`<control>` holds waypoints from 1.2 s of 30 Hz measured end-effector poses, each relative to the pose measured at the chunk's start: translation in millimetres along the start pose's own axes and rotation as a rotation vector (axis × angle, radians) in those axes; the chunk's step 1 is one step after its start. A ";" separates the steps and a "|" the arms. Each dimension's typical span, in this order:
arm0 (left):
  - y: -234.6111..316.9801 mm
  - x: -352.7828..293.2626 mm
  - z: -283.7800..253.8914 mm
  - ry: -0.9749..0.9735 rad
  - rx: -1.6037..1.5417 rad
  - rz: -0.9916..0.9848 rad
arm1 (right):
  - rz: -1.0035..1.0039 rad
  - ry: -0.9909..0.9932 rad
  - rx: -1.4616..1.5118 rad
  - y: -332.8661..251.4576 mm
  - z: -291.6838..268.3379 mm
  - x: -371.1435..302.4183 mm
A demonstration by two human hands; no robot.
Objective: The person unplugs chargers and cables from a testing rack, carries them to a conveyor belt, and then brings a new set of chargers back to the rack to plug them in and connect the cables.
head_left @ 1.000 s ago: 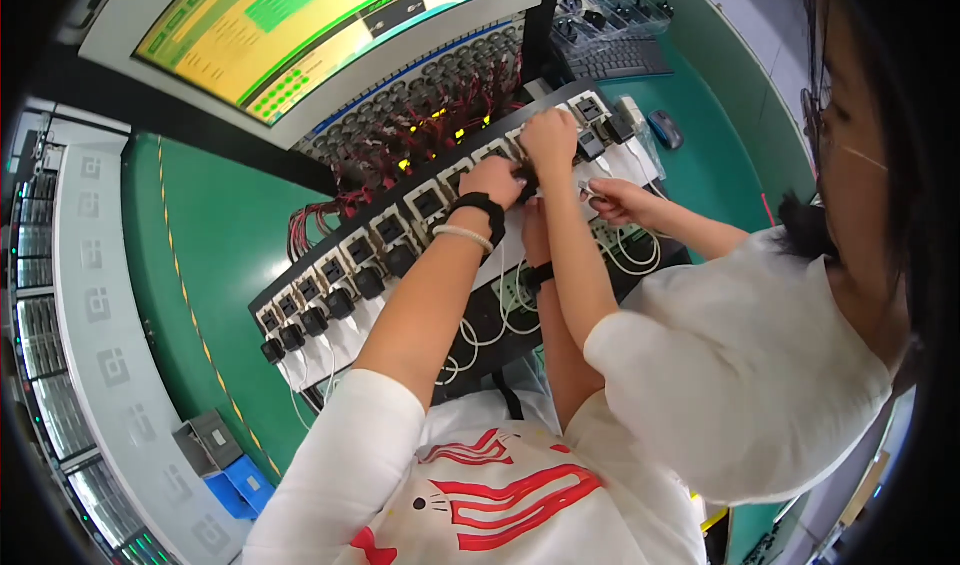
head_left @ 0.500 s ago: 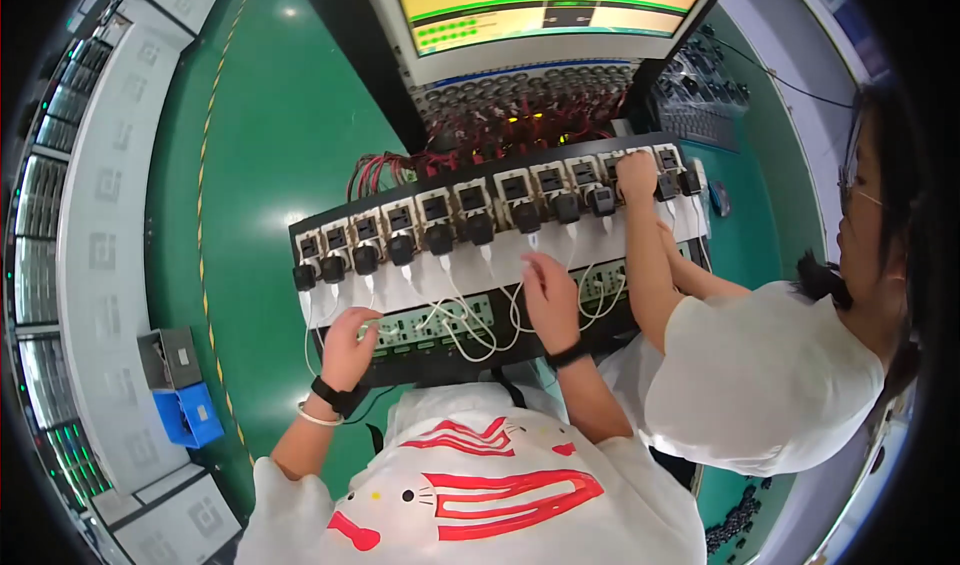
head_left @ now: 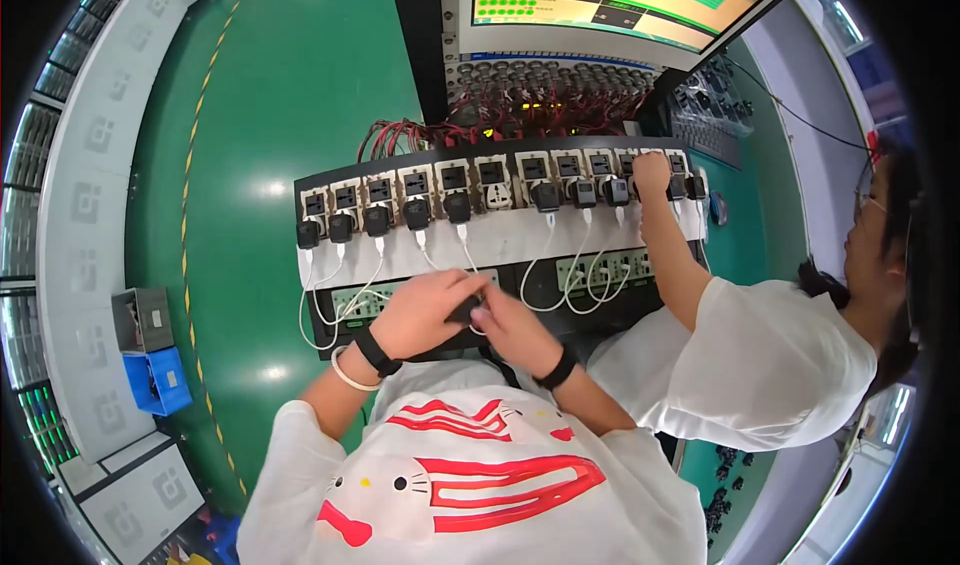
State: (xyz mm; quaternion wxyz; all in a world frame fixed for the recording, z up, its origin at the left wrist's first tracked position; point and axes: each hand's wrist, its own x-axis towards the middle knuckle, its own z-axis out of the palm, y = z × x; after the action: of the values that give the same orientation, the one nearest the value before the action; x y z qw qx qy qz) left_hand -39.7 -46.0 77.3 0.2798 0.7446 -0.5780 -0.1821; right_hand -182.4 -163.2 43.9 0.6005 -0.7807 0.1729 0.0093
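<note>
A blue bin [head_left: 176,393] stands beside a grey bin [head_left: 156,335].

I have 1 small, dark black adapter [head_left: 464,311] in my grip, mostly hidden, just below the frame's middle; its tilt is unclear.

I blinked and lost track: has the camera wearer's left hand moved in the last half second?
Yes. Judged against the fixed socket row, the left hand has moved rightward, from near the row's left end toward its middle.
</note>
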 end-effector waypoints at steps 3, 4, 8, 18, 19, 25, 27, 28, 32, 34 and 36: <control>-0.6 -10.1 5.7 -0.342 0.057 0.090 | 0.006 -0.083 -0.207 8.3 17.1 -21.6; 0.4 -14.4 7.0 -0.409 0.108 0.103 | 0.009 -0.079 -0.203 9.1 20.2 -24.8; 11.2 -15.4 5.5 -0.431 0.151 0.119 | -0.050 -0.081 -0.124 1.0 24.0 -29.9; 57.0 -19.1 -47.0 -0.596 0.219 0.146 | -0.262 -0.061 -0.038 7.6 3.8 -30.1; 63.2 -20.0 -49.7 -0.600 0.227 0.136 | -0.298 0.130 -0.360 42.9 -61.6 35.3; 79.0 -2.2 -63.4 -0.763 0.268 0.317 | -0.170 0.386 -0.646 96.2 -186.5 110.7; 68.0 -0.7 -84.1 -0.716 0.148 0.316 | 0.013 0.172 -0.188 56.2 -67.5 -24.2; 60.4 13.1 -112.2 -0.837 0.199 0.335 | 0.102 0.144 -0.008 36.4 -23.4 -82.1; 45.2 44.9 -126.6 -0.620 0.556 0.214 | 0.264 0.268 0.248 22.0 17.5 -118.0; 36.4 66.9 -79.5 -0.442 0.398 0.269 | 0.233 0.288 0.250 31.7 15.2 -101.6; -5.9 90.5 -18.8 -0.338 0.245 0.260 | 0.144 0.449 0.283 51.3 24.4 -83.1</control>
State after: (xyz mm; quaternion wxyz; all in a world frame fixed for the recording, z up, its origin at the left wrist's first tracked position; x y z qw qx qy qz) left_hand 0.0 -128.2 93.0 0.1078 0.6513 -0.7254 -0.1950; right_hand -270.2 -130.0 7.7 0.6480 -0.6573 0.3563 -0.1453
